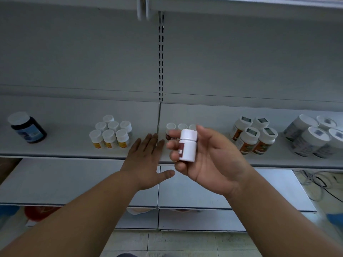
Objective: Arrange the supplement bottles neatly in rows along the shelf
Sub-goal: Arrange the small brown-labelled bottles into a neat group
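My right hand [209, 160] holds a small white bottle with a dark red label [187, 145] upright, just in front of the grey shelf [74, 145]. Behind it on the shelf, a row of similar white-capped bottles [170, 127] shows partly, hidden in part by my fingers. My left hand [146, 160] lies flat and open with fingers spread, over the shelf's front edge, holding nothing. To the left stands a cluster of yellow-labelled bottles [111, 134].
A dark blue bottle [27, 127] stands alone at the shelf's far left. Orange-labelled bottles [254, 135] and larger white tubs [315, 138] are grouped at the right. A lower shelf [55, 182] lies below, and cables [315, 184] trail on the floor at right.
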Tool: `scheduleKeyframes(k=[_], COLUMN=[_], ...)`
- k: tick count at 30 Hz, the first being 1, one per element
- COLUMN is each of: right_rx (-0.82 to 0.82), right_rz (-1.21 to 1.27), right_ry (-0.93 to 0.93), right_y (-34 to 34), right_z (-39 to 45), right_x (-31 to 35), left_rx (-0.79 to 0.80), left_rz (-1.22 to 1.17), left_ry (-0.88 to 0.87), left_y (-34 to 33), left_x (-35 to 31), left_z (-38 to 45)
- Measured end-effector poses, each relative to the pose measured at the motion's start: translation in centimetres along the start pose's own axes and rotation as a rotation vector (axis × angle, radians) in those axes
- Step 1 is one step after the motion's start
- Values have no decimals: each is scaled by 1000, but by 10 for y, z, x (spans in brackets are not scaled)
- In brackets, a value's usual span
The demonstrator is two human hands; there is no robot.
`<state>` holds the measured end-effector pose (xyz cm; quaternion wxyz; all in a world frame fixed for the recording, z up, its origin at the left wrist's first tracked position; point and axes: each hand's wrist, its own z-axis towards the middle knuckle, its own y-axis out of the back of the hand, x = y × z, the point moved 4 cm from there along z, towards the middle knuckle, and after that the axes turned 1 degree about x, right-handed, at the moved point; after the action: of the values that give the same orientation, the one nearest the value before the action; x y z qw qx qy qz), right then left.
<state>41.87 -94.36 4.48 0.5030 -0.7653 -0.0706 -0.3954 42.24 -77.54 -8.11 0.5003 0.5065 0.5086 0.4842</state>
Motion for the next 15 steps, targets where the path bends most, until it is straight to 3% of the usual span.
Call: scheduleKeyframes(k=[6,10,15], right_rx=[49,-15,-126], right_rz=[-48,3,-62], right_ry=[17,-37,101], right_y=[-3,-4,-3], right_z=[-2,-1,-2], right_x=[-3,-5,-2], left_rx=[12,13,-3], left_rz=[0,-5,-3], left_ry=[-1,-10,-3], left_y=[2,6,-1], left_x=[0,-2,0], left_z=[0,-2,-1])
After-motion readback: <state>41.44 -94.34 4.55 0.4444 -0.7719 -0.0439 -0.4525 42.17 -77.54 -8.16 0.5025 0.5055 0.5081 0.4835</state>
